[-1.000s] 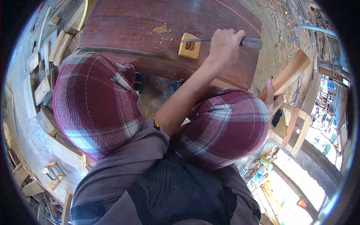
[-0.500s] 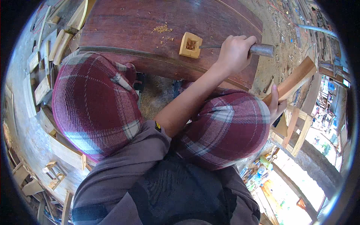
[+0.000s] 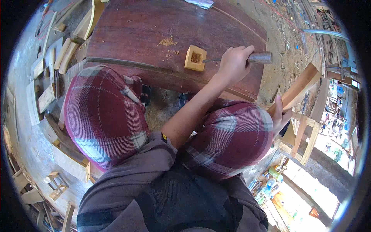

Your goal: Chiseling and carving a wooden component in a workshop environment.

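A small light-brown wooden block (image 3: pixel 189 62) with a square hollow lies on the dark red-brown wooden table (image 3: pixel 135 29). My left hand (image 3: pixel 235 65) reaches across to the right, closed round a chisel (image 3: pixel 261 58). Its thin metal blade points left, with the tip at the block's hollow; whether it touches inside I cannot tell. Beside my right knee, my right hand (image 3: pixel 281 114) grips a thick wooden mallet-like bar (image 3: pixel 301 87), which slants up and away to the right. My knee hides part of this hand.
Wood shavings (image 3: pixel 167 41) are scattered on the table left of the block. A pale sheet-like thing (image 3: pixel 200 3) lies at the far edge. Wooden offcuts (image 3: pixel 68 56) cover the floor at left. A wooden frame (image 3: pixel 305 137) stands to the right, beside a bright opening.
The view has shifted, so the table sits lower in it. My left hand and the chisel have come slightly closer to the block. My right hand still grips the wooden bar.
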Motion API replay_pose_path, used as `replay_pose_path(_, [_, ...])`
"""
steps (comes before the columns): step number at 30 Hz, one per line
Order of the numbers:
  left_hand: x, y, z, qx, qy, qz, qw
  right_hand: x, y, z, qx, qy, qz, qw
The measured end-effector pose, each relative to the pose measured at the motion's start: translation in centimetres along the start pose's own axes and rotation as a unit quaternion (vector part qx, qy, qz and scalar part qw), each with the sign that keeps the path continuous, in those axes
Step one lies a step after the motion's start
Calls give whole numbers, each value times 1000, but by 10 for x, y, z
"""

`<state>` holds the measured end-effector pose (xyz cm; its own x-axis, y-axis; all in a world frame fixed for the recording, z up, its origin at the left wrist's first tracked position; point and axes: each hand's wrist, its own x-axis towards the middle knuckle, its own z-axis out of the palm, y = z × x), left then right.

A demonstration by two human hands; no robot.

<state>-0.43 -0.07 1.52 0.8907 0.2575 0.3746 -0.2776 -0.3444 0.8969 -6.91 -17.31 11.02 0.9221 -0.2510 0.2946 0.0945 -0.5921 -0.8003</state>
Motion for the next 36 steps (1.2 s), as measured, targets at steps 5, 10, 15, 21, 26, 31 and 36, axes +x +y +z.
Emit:
replay_pose_path(5, [-5, 0, 8, 8, -4, 20, 1000, 0, -8, -7, 11, 13, -17, 1000])
replay_pose_path(10, [-9, 5, 12, 24, 21, 33, 999, 7, 2, -14, 44, 22, 21, 999])
replay_pose_path(15, [-8, 7, 11, 50, 98, 16, 994, 2, -6, -14, 17, -7, 3, 1000])
replay_pose_path(21, [9, -3, 5, -25, 30, 3, 999, 2, -8, -23, 1, -28, -8, 1000])
replay_pose_path(26, [11, -10, -10, -32, 6, -30, 999, -5, -19, -18, 16, -36, -36, 999])
replay_pose_path(31, [15, 5, -14, -84, 7, -50, 995, 5, 16, -10, 27, -16, -63, 998])
replay_pose_path(36, [12, -5, -6, -18, 14, 4, 1000, 19, -5, 22, -161, -178, -36, 970])
